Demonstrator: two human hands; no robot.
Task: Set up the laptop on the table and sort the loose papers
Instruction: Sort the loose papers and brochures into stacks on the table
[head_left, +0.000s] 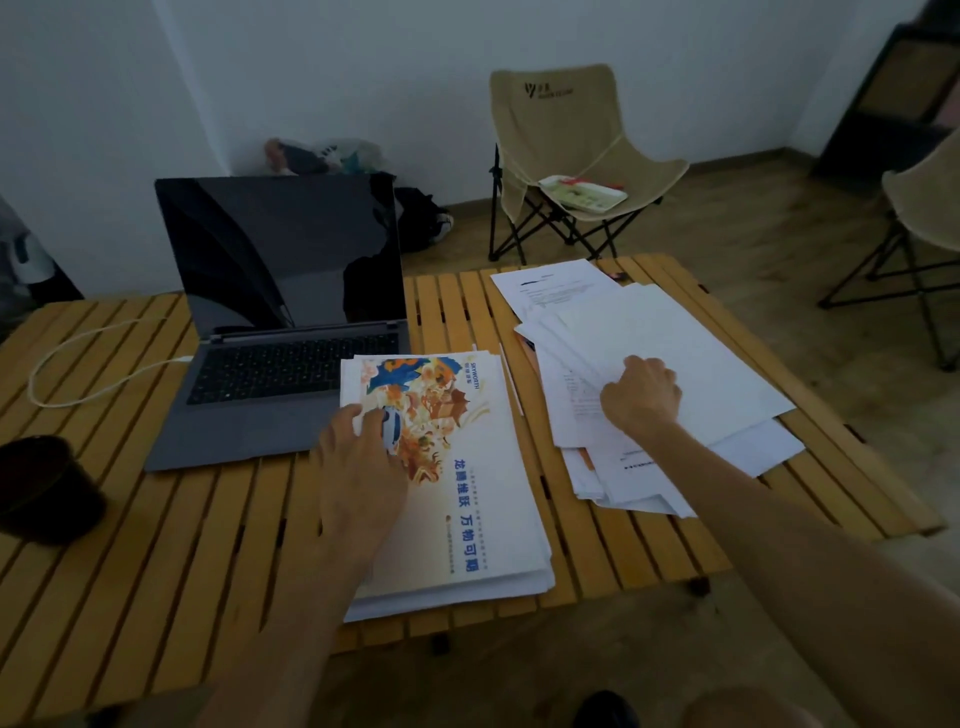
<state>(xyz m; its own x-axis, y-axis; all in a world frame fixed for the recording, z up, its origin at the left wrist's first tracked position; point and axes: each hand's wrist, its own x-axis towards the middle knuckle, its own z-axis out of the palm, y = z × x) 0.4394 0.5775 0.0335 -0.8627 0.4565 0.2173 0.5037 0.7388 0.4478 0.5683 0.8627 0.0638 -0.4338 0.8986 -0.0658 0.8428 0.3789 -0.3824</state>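
An open grey laptop (280, 332) with a dark screen stands on the slatted wooden table (156, 545), a white cable (78, 358) plugged into its left side. A neat stack of papers (467, 499) topped by a colourful printed sheet lies in front of me, overlapping the laptop's right corner. My left hand (358, 467) rests flat on that stack, fingers on the top sheet's left edge. To the right lies a loose spread of white papers (701, 364). My right hand (641, 397) sits on them with curled fingers, pinching a sheet.
A dark round pot (47, 488) stands at the table's left edge. Behind the table is a beige folding chair (566, 156) with a packet on its seat. Another chair (919, 223) stands at right. Bags (322, 156) lie by the wall.
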